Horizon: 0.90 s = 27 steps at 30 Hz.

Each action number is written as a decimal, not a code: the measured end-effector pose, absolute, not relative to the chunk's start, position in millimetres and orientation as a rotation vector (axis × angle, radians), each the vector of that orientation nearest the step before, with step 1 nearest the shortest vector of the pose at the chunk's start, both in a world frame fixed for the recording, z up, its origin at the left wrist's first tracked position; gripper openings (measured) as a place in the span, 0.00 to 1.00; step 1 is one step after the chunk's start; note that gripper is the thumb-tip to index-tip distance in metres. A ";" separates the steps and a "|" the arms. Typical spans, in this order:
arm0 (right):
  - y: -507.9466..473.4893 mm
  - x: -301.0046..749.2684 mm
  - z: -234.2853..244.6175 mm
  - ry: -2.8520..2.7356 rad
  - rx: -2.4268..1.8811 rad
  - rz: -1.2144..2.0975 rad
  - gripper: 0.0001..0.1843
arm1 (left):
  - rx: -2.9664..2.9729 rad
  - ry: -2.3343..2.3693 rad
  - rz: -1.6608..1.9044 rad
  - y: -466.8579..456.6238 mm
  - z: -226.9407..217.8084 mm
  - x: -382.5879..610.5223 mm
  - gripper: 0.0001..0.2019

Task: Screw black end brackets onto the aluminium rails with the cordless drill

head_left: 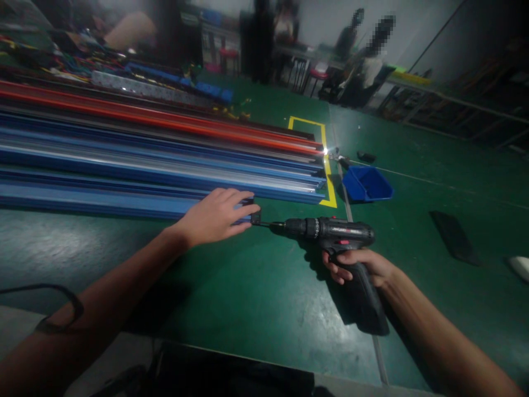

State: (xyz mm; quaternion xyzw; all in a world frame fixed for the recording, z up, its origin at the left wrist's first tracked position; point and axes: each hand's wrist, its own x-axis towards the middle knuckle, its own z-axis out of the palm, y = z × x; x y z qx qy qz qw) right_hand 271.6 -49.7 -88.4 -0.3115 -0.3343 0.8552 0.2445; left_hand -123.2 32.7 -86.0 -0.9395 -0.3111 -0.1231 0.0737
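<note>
My right hand [355, 264] is wrapped round the grip of a black cordless drill [330, 230], which lies level and points left. Its long thin bit [268, 224] reaches a small black end cap [256, 213] on the near end of a blue metal profile [165, 205]. My left hand [221, 215] lies over that end, its fingers bent round the profile and the cap. Whether the bit tip sits in a screw is too small to tell.
Several blue and red-orange profiles [206, 118] lie alongside, ending near yellow tape [332, 190]. A blue bin [367, 184] stands beyond the drill, and a dark flat piece [452, 237] lies to the right. Coloured wires [78, 63] and a person's arm [130, 30] are at the back left.
</note>
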 end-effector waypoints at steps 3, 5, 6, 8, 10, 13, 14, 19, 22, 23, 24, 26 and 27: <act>-49.5 271.2 -88.6 -0.922 -0.843 2.335 0.12 | -2.808 -0.925 -0.355 32.6 -85.9 -123.0 0.21; -49.6 270.6 -88.5 -0.925 -0.837 2.330 0.12 | -2.809 -0.922 -0.348 32.6 -85.6 -122.9 0.21; -49.7 270.2 -88.4 -0.926 -0.834 2.326 0.12 | -2.812 -0.922 -0.344 32.6 -85.5 -122.9 0.21; -50.0 269.6 -88.2 -0.930 -0.831 2.314 0.13 | -2.814 -0.922 -0.342 32.5 -85.4 -122.9 0.21; -50.1 269.5 -88.1 -0.933 -0.841 2.308 0.12 | -2.813 -0.923 -0.346 32.6 -85.6 -122.9 0.21; -49.8 270.2 -88.3 -0.936 -0.863 2.307 0.12 | -2.810 -0.924 -0.364 32.9 -86.3 -123.0 0.21; -49.6 270.6 -88.5 -0.935 -0.868 2.307 0.12 | -2.811 -0.924 -0.371 33.1 -86.5 -123.0 0.21; -49.2 270.9 -89.5 -0.921 -0.876 2.295 0.12 | -2.818 -0.917 -0.372 33.5 -86.0 -122.8 0.21; -49.4 270.3 -89.3 -0.915 -0.875 2.297 0.11 | -2.819 -0.932 -0.347 33.1 -85.0 -122.3 0.21; -49.5 270.3 -89.2 -0.914 -0.873 2.298 0.11 | -2.821 -0.939 -0.347 33.0 -84.8 -122.1 0.21; -49.5 270.3 -89.2 -0.915 -0.872 2.299 0.11 | -2.824 -0.944 -0.354 32.9 -84.8 -121.9 0.21; -49.7 270.8 -89.4 -0.924 -0.867 2.299 0.11 | -2.838 -0.952 -0.387 32.8 -85.0 -121.7 0.21; -49.7 271.1 -89.5 -0.928 -0.866 2.299 0.10 | -2.844 -0.954 -0.407 32.8 -85.2 -121.6 0.21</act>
